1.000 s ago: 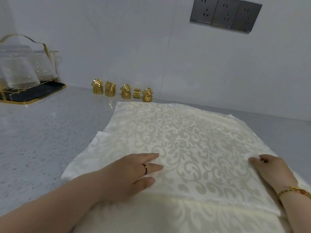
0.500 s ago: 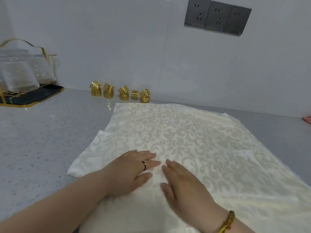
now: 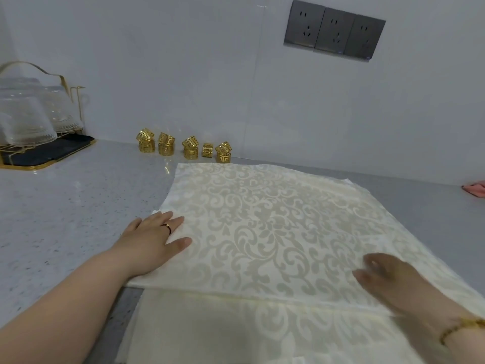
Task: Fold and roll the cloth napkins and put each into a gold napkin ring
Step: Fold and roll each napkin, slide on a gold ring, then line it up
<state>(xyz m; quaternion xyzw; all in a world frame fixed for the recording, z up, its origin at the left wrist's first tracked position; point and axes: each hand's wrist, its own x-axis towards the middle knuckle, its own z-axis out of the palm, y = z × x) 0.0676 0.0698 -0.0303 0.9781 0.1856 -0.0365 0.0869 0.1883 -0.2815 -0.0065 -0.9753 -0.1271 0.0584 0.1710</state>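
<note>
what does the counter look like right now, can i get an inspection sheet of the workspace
surface: speckled countertop, pale, napkins spread on it
job's things: patterned cream napkin flat on more napkin cloth; gold napkin rings in a row by the wall, none on a napkin
clutter: pink item at the right edge, cut off
hands: left hand flat on the napkin's left edge; right hand blurred, flat on its near right part
cables: nothing seen
surroundings: rack of glassware far left; wall sockets, nothing plugged in

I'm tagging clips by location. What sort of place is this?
Most likely a home kitchen: a speckled stone countertop against a plain wall, upturned glass cups in a gold rack over a dark drip tray, and a row of wall sockets above.
</note>
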